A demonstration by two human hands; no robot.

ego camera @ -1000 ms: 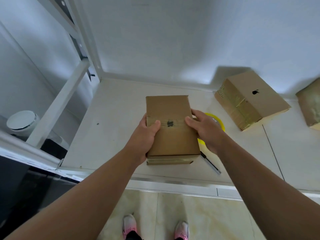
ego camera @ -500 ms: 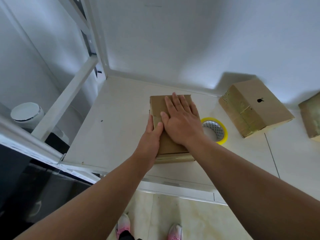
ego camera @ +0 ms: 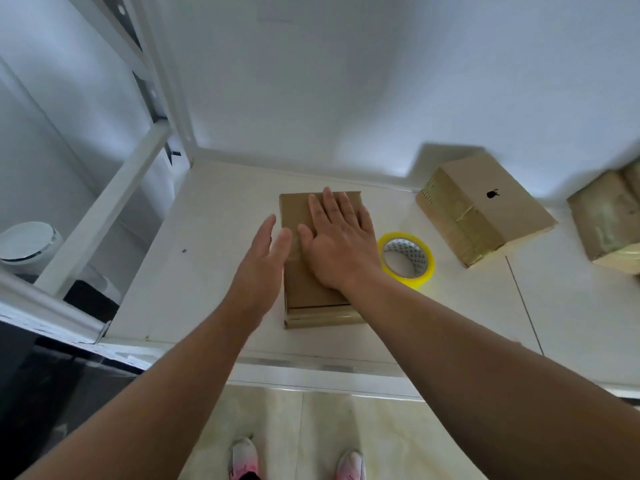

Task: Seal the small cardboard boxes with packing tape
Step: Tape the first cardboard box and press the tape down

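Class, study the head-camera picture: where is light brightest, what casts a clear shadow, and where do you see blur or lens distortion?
Head view: light is brightest on the wall left of the marked box, which throws a dark shadow onto that wall. Head view: the box at the right edge is blurred. Head view: the wide lens splays the shelf frame and stretches the forearms.

**Counts by kind**

Three cardboard boxes on the white shelf [ego camera: 214, 271]: a plain box [ego camera: 308, 292] near the front edge, a marked box [ego camera: 485, 209] by the back edge, a cropped box [ego camera: 606, 220] at the right edge. One yellow tape roll [ego camera: 406, 259] between the plain and marked boxes. Two bare hands: left hand [ego camera: 263, 268], right hand [ego camera: 339, 244]. Two shoes [ego camera: 244, 459] below the front edge. One round white container [ego camera: 26, 242] beyond the left edge.
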